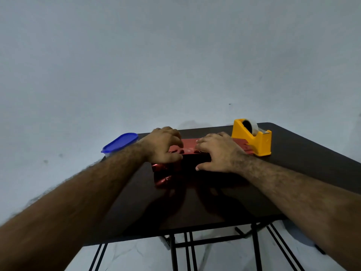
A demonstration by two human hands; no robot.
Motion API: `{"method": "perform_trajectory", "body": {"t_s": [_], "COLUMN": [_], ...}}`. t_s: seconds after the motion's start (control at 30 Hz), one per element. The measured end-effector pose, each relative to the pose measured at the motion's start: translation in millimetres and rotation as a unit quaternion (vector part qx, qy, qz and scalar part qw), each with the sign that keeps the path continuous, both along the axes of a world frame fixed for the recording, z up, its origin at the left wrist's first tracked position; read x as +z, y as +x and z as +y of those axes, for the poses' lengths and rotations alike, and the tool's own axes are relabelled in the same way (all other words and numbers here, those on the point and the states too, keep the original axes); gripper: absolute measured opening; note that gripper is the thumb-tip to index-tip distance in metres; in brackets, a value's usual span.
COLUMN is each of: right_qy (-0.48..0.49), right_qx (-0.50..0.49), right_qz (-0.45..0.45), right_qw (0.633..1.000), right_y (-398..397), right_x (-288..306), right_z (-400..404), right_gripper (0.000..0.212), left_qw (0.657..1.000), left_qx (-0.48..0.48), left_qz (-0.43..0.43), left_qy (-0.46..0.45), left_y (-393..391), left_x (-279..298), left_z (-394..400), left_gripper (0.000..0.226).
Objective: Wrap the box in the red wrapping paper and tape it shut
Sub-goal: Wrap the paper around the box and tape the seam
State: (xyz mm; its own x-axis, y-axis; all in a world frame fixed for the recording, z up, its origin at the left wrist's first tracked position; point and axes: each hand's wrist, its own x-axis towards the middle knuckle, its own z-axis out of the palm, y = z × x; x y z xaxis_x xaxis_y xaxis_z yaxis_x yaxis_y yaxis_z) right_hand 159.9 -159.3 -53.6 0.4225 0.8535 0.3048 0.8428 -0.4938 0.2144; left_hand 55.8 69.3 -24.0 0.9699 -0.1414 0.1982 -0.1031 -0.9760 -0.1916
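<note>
A box (192, 160) sits mid-table, mostly covered by shiny red wrapping paper (188, 146). Its near side looks dark in shadow, and crumpled red paper bulges at its left end. My left hand (163, 146) lies over the box's left part with fingers curled, pinching the paper's edge on top. My right hand (216, 153) presses flat on the right part, fingers spread over the paper and thumb down the near side. More red paper stretches behind the box toward the tape dispenser.
A yellow tape dispenser (253, 138) with a clear tape roll stands at the back right, touching the paper. A container with a blue lid (120, 143) sits at the table's back left corner. The dark table (293, 173) stands against a pale wall.
</note>
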Motion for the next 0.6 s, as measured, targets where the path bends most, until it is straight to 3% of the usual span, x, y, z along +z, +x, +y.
{"method": "perform_trajectory", "body": {"t_s": [0.1,0.2,0.3,0.37,0.47,0.53,0.6], "right_qy": [0.003,-0.02,-0.008,0.061,0.249,0.231,0.131], "right_qx": [-0.043,-0.056,-0.052,-0.052,-0.039,-0.043,-0.057], "right_qz": [0.012,0.011,0.013,0.024,0.108,0.169,0.149], "right_qw": [0.999,0.998,0.999,0.997,0.962,0.957,0.979], "right_y": [-3,-5,-6,-4,6,11,12], "right_x": [-4,-4,-4,-3,7,16,16], "right_z": [7,12,9,6,-1,-5,-4], "right_gripper": [0.102,0.083,0.068,0.056,0.027,0.037,0.08], "left_qw": [0.996,0.982,0.955,0.93,0.837,0.773,0.753], "left_qx": [0.046,0.097,0.111,0.098,0.068,0.083,0.105], "left_qz": [0.017,-0.008,-0.049,-0.105,-0.258,-0.267,-0.225], "left_qy": [-0.078,-0.161,-0.272,-0.337,-0.478,-0.569,-0.61], "left_y": [-5,-5,-7,-10,-13,-12,-8], "left_x": [-8,-23,-37,-46,-50,-48,-49], "left_z": [1,1,5,8,3,-3,-6], "left_gripper": [0.111,0.129,0.134,0.129,0.117,0.11,0.106]}}
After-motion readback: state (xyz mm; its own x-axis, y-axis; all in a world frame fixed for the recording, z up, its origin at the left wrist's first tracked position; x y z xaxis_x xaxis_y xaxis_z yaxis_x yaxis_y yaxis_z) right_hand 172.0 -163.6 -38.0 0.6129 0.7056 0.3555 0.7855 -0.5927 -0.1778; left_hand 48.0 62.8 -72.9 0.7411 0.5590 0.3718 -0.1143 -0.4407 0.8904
